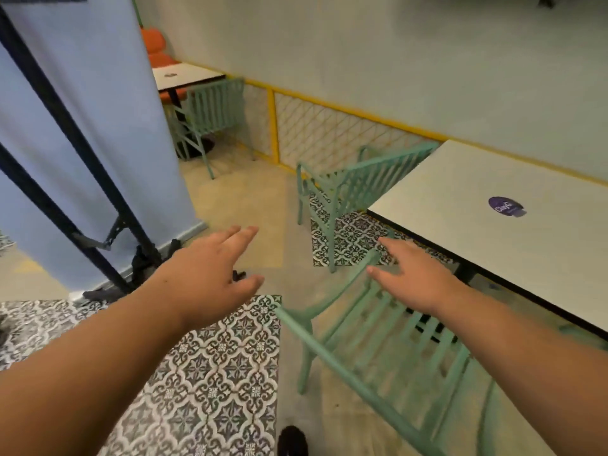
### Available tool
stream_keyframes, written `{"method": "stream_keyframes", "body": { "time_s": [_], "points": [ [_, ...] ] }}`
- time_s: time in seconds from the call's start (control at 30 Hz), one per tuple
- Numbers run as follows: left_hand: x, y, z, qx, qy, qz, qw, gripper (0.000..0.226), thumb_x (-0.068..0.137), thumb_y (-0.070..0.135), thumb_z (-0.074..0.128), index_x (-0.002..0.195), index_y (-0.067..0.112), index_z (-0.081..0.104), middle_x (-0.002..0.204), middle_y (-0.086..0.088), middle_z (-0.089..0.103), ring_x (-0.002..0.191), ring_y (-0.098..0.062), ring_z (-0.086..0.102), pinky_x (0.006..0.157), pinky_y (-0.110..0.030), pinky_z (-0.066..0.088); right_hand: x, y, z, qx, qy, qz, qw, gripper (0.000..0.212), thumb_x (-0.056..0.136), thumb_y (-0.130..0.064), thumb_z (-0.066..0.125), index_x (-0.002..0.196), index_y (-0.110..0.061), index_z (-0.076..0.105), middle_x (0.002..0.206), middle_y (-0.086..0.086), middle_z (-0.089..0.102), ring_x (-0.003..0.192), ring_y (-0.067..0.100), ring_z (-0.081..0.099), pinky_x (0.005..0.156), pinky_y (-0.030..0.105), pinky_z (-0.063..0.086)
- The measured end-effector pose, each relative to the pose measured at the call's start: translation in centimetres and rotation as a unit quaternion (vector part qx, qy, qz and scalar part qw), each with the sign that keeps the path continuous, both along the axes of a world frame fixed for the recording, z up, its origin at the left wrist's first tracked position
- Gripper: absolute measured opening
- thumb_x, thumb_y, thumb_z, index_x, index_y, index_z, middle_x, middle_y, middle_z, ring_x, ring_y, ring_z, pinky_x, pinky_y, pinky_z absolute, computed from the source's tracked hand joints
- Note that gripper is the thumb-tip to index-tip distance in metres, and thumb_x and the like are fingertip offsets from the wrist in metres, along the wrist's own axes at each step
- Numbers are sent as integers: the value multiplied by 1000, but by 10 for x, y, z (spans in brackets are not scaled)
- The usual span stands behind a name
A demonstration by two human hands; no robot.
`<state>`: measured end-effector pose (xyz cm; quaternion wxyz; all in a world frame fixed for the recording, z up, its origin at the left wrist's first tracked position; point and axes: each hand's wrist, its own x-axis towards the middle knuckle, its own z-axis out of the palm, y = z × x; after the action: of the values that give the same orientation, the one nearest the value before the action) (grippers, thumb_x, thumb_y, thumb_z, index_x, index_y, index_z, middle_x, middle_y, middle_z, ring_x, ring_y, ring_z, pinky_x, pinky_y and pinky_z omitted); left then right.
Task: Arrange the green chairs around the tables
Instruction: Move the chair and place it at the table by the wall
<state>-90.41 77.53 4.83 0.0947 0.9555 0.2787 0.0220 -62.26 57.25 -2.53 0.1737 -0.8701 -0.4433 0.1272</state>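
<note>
A green slatted chair point(371, 343) stands right below me, against the near edge of a white table point(493, 225) on the right. My right hand point(411, 274) hovers open just above this chair's armrest, not gripping it. My left hand point(210, 271) is open in the air over the floor, left of the chair. A second green chair point(345, 189) stands at the table's far left corner. A third green chair point(214, 110) is tucked at a smaller white table point(184, 75) at the back.
A blue pillar point(98, 126) with black metal bars point(65, 133) rises on the left. A yellow-framed mesh fence point(329, 126) runs along the wall. An orange seat point(158, 51) sits behind the far table. Patterned tiles point(214, 373) cover parts of the floor. My black shoe point(292, 442) shows at the bottom.
</note>
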Motion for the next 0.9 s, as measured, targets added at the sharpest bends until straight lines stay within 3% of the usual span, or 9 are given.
{"method": "stream_keyframes", "body": {
  "time_s": [0.2,0.4,0.8,0.9],
  "points": [
    [43,109,20,18,2,-45,999,84,92,65,46,161,39,6,169,6,16,153,-14,16,123,-41,23,41,101,-1,1,14,-71,997,83,93,-66,55,159,-23,31,157,9,41,137,27,48,113,41,38],
    [72,219,29,15,-22,-57,998,83,94,62,48,162,35,9,169,3,18,152,-15,17,121,-32,18,51,211,10,-21,-13,-81,996,82,94,-63,56,158,-18,33,157,13,42,144,28,38,115,39,34],
    [171,406,2,26,10,-197,980,85,92,61,50,162,31,12,168,-1,22,152,-21,24,122,-41,26,36,347,19,15,-41,-176,983,65,95,-58,56,150,-26,44,146,9,56,132,29,49,108,41,40],
    [213,428,7,10,16,-236,972,89,87,66,46,162,30,14,167,-2,24,151,-22,25,121,-44,28,46,365,30,29,-27,-214,976,70,94,-62,56,152,-26,41,150,8,50,129,29,52,107,40,40]
  ]
}}
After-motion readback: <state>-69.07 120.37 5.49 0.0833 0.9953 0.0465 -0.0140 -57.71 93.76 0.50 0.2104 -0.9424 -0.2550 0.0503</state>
